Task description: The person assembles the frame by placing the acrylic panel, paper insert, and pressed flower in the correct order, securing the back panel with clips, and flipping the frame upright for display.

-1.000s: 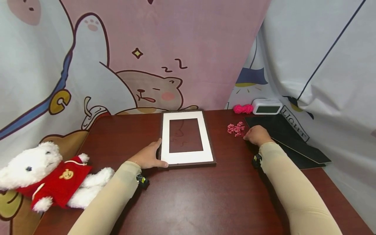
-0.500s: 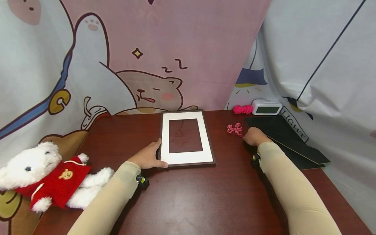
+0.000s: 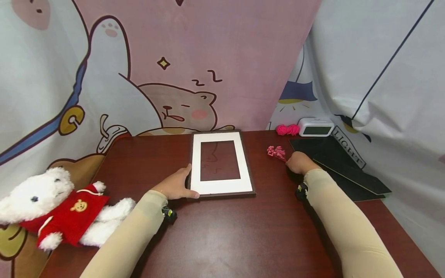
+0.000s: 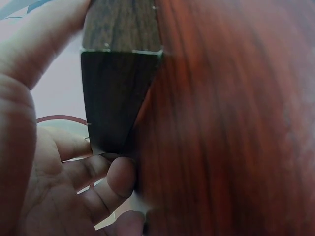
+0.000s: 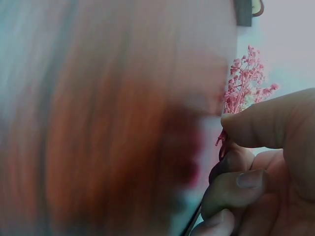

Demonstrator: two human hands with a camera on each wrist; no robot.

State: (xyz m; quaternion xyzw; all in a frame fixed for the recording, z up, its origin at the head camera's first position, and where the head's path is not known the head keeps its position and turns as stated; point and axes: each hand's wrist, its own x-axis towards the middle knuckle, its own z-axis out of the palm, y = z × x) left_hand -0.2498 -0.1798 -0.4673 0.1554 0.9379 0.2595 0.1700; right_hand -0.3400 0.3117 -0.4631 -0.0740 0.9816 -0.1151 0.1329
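Your right grip [image 3: 299, 163] pinches one sprig of pink flowers [image 3: 276, 152] by its stem, the blossoms jutting out beyond it toward the picture frame [image 3: 220, 162]. Your left grip [image 3: 175, 185] clasps the near left corner of that one frame, flat on the tabletop [image 3: 219, 231]. Around them lie two overlapping black boards [image 3: 352, 175], one pink yarn skein [image 3: 287, 129], one white digital clock [image 3: 315, 127] and one white plush bear [image 3: 74, 212].

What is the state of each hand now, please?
Left hand: holding the picture frame by one corner.
Right hand: pinching the pink flowers by the stem.
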